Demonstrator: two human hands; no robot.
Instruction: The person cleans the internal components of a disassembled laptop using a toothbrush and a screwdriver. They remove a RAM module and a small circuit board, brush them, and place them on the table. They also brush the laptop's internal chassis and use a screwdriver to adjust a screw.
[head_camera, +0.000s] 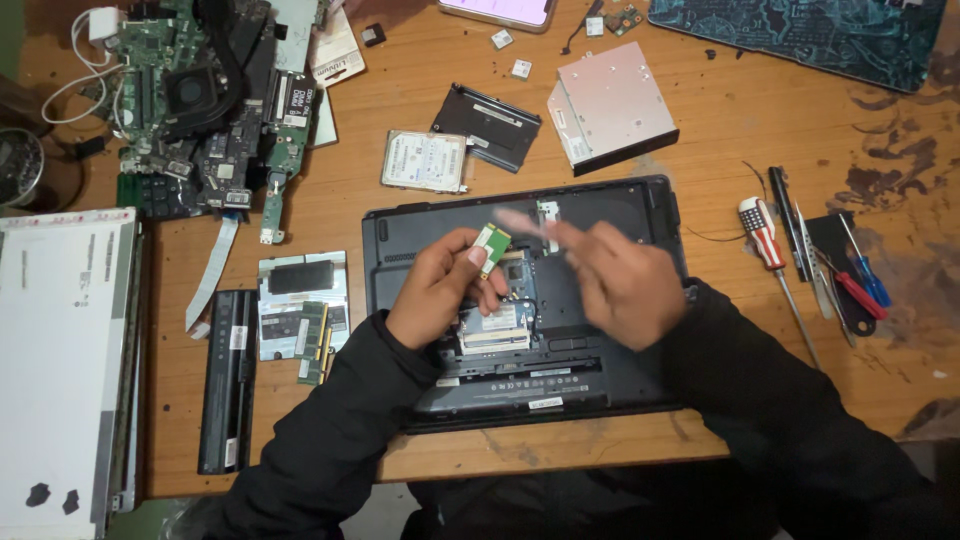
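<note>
Left hand (440, 290): closed in a pinch on a small green card (491, 244), thumb and fingertips at its lower edge; the card stands tilted, lifted clear of the laptop.
Right hand (620, 280): blurred with motion, fingers spread loosely and pointing toward the card; it grips nothing. Whether a fingertip touches the card cannot be told.
Card: held above the middle of the laptop base (640, 215), over its opened bay.
Laptop base: black, underside up, cover off, lying on the worktop (760, 130) straight before the person; both black sleeves rest across its near edge.
Bay: silver and green parts show just beneath the left hand.
Drive (425, 160): silver hard drive, flat on the worktop, just beyond the base.
Bay cover (487, 125): black panel, beside the drive.
Optical drive (610, 105): grey, thin, beyond the base to the right.
Screwdriver (762, 232): striped handle, right of the base, near other small tools with red and blue handles.
Battery (228, 380): long black bar, left of the base.
Memory sticks (315, 340): green, between battery and base.
Mainboard (190, 100): green, with a fan, far left.
Screen panel (60, 350): pale, at the left edge.
</note>
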